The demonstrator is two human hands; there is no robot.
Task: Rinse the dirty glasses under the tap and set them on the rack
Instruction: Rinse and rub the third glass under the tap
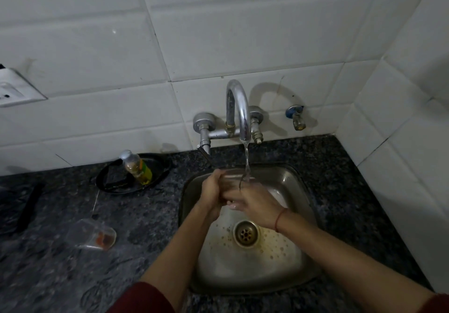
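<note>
A clear drinking glass point(233, 181) is held over the steel sink point(301, 191), right under the running stream from the chrome tap point(239, 110). My left hand point(211, 190) wraps around its left side. My right hand point(257, 203) covers its near side, fingers against the glass, a red thread on the wrist. Water falls onto the glass's far rim. A second clear glass point(93, 235) lies on its side on the dark granite counter to the left, with orange residue inside. No rack is in view.
A black tray point(109, 181) behind the left counter holds a small bottle point(137, 166) of yellowish liquid. A thin stick point(95, 200) lies near the fallen glass. White tiled walls close the back and right. A drain point(246, 233) sits mid-sink.
</note>
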